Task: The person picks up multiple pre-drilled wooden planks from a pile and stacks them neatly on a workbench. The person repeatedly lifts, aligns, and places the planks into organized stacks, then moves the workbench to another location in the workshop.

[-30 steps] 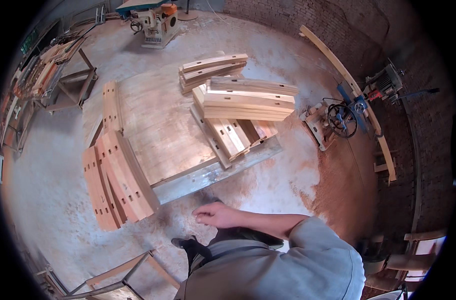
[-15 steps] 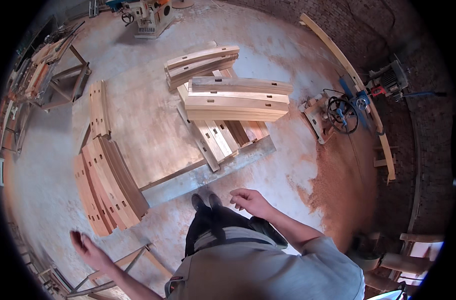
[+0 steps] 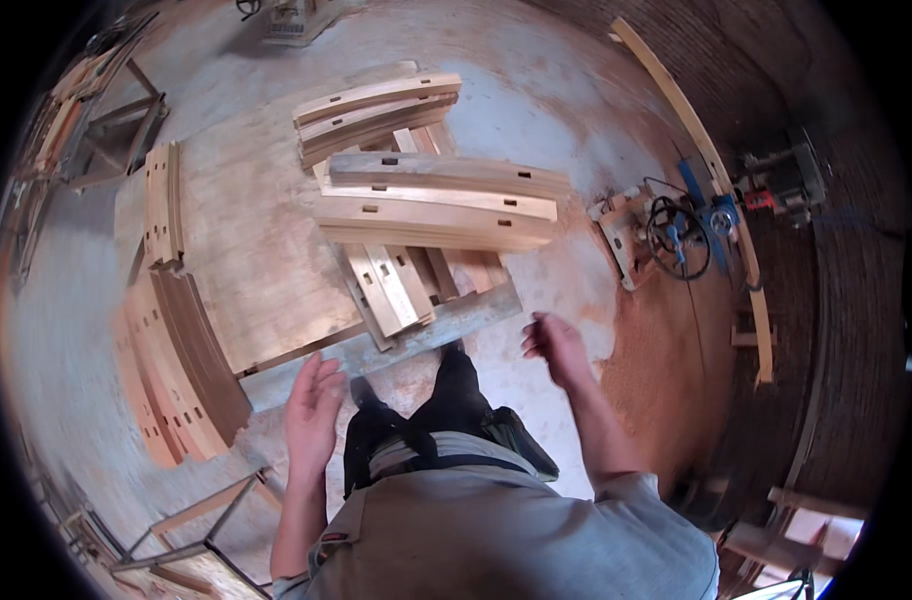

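Facing me: a low wooden platform (image 3: 261, 250) with a grey edge strip (image 3: 476, 312) along its near side.
Upper stack: the curved, slotted boards (image 3: 436, 207) lie crosswise on the lower boards (image 3: 388, 285), on the platform's right part, their right ends reaching out past the pieces beneath.
Left stack: more slotted boards (image 3: 166, 370) sit at the platform's near left corner, close to my left forearm.
Weight and feel: I judge the timber stiff and solid, manageable as a single piece but heavy as a bundle; the sawn faces look dry, so I expect little slip, though loose pieces could slide over one another.
Where to hold: I would take a board near both ends, palms on its outer edges; the slots look too small for a firm grip.
Left hand: my left hand (image 3: 314, 408) is empty, fingers loosely spread, thumb apart, in front of the strip; whether it touches, I cannot tell.
Right hand: my right hand (image 3: 559, 348) is blurred, its fingers half curled, with nothing visible in it, just beside the strip's right end.
Arms: both reach forward, well apart, with my torso between; the left forearm points nearly straight ahead, the right one slants inward.
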The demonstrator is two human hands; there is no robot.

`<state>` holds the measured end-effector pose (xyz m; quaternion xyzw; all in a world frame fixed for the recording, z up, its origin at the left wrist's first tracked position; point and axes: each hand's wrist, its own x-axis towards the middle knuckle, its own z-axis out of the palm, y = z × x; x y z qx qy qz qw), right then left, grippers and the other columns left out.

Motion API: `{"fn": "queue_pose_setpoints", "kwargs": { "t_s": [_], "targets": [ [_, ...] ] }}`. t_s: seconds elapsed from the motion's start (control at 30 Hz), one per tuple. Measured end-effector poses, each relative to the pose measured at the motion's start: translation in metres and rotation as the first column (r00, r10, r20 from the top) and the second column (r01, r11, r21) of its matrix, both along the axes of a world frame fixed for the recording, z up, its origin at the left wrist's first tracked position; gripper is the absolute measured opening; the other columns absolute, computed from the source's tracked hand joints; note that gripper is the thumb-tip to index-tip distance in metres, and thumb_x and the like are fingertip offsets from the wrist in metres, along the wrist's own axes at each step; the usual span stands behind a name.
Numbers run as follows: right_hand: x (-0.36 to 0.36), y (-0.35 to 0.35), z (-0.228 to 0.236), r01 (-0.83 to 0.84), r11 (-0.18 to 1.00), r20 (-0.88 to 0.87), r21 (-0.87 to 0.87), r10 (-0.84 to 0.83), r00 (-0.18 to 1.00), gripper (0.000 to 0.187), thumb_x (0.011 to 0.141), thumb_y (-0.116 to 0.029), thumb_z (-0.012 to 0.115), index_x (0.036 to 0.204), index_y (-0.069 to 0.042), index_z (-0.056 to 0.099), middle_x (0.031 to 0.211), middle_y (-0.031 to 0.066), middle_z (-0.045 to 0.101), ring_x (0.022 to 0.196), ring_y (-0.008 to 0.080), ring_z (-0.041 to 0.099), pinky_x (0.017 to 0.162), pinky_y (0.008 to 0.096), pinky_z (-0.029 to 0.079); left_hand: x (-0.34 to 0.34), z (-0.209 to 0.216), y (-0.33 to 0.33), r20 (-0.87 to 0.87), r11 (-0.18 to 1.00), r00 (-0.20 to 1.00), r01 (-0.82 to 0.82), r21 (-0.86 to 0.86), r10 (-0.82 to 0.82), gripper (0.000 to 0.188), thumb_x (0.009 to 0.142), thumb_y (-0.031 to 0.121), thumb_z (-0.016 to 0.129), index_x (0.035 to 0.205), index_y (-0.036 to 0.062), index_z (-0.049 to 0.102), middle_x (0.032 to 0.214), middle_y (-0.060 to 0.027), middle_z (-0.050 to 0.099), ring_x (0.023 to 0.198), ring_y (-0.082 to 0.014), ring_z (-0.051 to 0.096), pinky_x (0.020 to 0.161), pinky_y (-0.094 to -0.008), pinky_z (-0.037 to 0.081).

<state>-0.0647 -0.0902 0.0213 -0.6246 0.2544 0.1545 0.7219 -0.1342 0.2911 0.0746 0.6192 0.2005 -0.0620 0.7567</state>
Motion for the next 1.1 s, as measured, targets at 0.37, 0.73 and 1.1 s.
{"fn": "queue_pose_setpoints", "kwargs": {
  "t_s": [0.37, 0.73, 1.1],
  "targets": [
    [0.252, -0.113, 0.016, -0.388, 0.902, 0.114, 0.192, 0.372, 0.921, 0.063, 0.099, -0.05, 0.03, 0.138, 0.0, 0.037, 0.131, 0.0168, 0.049, 0.116, 0.024, 0.049, 0.097, 0.0373, 0.04, 0.134, -0.038, -0.22, -0.254, 0.921, 0.964, -0.166, -0.354, 0.076, 0.059, 0.098, 0.027, 0.045, 0.144, 0.0011, 0.02, 0.127, -0.0145, 0.049, 0.106, -0.0206, 0.058, 0.08, -0.0315, 0.054],
    [0.318, -0.061, 0.045, -0.955, 0.296, -0.026, 0.01, 0.955, 0.296, 0.057, 0.098, -0.048, 0.036, 0.131, -0.004, 0.051, 0.126, 0.0125, 0.055, 0.114, 0.0178, 0.051, 0.099, 0.0306, 0.039, 0.158, -0.047, -0.274, -0.204, 0.853, 0.922, -0.382, -0.356, 0.328, 0.066, 0.097, 0.037, 0.048, 0.146, 0.0055, 0.017, 0.127, -0.0068, 0.044, 0.109, -0.0185, 0.049, 0.083, -0.0338, 0.049],
    [0.324, 0.003, 0.053, -0.991, 0.136, -0.167, -0.015, 0.976, 0.136, 0.063, 0.095, -0.053, 0.038, 0.132, -0.004, 0.05, 0.125, 0.0141, 0.055, 0.106, 0.0166, 0.058, 0.086, 0.0289, 0.049, 0.169, -0.038, -0.259, -0.17, 0.866, 0.932, -0.36, -0.348, 0.32, 0.07, 0.093, 0.046, 0.051, 0.147, 0.0155, 0.019, 0.135, -0.0054, 0.041, 0.117, -0.0181, 0.042, 0.083, -0.0328, 0.044]
  ]
}}
